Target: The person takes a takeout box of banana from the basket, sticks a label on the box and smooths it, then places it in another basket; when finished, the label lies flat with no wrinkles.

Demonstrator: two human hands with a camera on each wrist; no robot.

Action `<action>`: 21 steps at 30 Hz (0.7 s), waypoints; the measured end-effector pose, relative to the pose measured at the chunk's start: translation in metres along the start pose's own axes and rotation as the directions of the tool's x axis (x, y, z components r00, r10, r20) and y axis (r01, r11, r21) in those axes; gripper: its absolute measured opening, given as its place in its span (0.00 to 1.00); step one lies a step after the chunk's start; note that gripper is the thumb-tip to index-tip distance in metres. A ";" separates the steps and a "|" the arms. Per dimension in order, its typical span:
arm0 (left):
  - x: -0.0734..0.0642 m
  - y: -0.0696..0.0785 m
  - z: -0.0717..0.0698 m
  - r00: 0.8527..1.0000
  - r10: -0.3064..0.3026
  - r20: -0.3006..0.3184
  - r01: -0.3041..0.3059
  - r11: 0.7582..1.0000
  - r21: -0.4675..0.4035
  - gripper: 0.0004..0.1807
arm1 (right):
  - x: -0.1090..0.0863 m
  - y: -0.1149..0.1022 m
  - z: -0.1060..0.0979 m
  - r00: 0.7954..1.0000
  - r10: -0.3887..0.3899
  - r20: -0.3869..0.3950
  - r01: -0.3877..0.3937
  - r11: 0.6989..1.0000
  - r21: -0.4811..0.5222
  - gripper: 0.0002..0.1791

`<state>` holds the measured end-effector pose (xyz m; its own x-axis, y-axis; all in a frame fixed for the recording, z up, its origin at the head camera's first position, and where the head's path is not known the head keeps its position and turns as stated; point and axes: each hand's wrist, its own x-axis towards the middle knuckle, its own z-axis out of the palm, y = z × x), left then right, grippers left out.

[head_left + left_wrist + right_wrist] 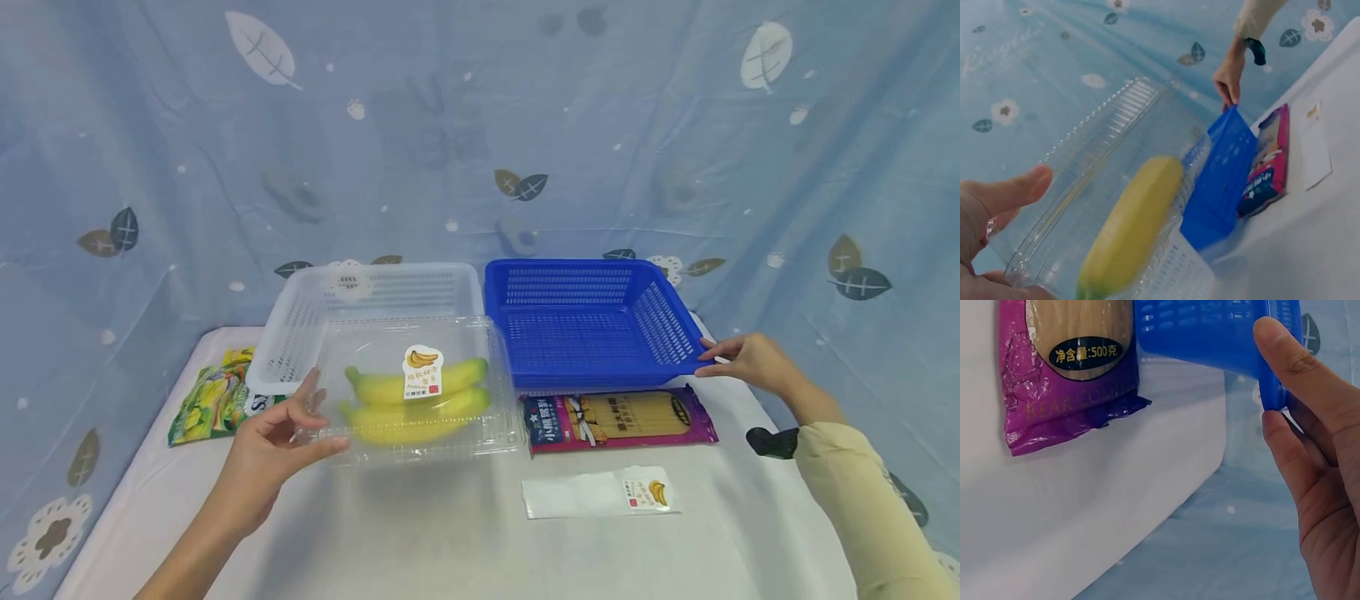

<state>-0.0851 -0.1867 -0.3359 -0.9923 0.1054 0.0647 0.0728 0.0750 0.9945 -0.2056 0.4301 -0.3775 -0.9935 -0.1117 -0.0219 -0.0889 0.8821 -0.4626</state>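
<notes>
My left hand point(273, 450) grips the left end of a clear plastic clamshell box point(457, 333), held up in front of the white basket. Inside lie two bananas point(420, 400), and a banana sticker point(423, 372) is on the lid. In the left wrist view the thumb lies along the box's edge, with one banana point(1132, 228) showing through the plastic. At the right, my right hand point(750, 362) pinches the near right corner of the blue basket point(592, 379). Its thumb and fingers sit on either side of the rim point(1269, 375) in the right wrist view.
Behind the box stands a white basket point(300, 292). A purple pack of noodles point(622, 419) lies in front of the blue basket, and nearer is a white strip with a banana sticker point(600, 493). A yellow-green packet point(210, 400) is at the left. Patterned curtains point(450, 125) surround the table.
</notes>
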 end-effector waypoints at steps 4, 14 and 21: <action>0.013 0.002 0.001 1.000 -0.015 -0.003 0.015 1.000 0.023 0.09 | 0.002 -0.004 -0.002 0.999 0.028 0.027 -0.027 1.000 -0.004 0.23; 0.047 0.001 0.008 1.000 -0.006 -0.026 0.008 0.998 0.063 0.10 | 0.003 -0.008 -0.002 0.998 0.056 0.031 -0.056 0.998 0.009 0.23; 0.067 -0.001 0.016 1.000 0.015 -0.014 -0.015 1.000 0.019 0.09 | 0.004 -0.007 -0.001 0.998 0.051 0.019 -0.052 0.999 0.013 0.21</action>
<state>-0.1502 -0.1641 -0.3335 -0.9925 0.0921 0.0808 0.0893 0.0921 0.9917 -0.2088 0.4241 -0.3738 -0.9953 -0.0747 -0.0623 -0.0365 0.8808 -0.4721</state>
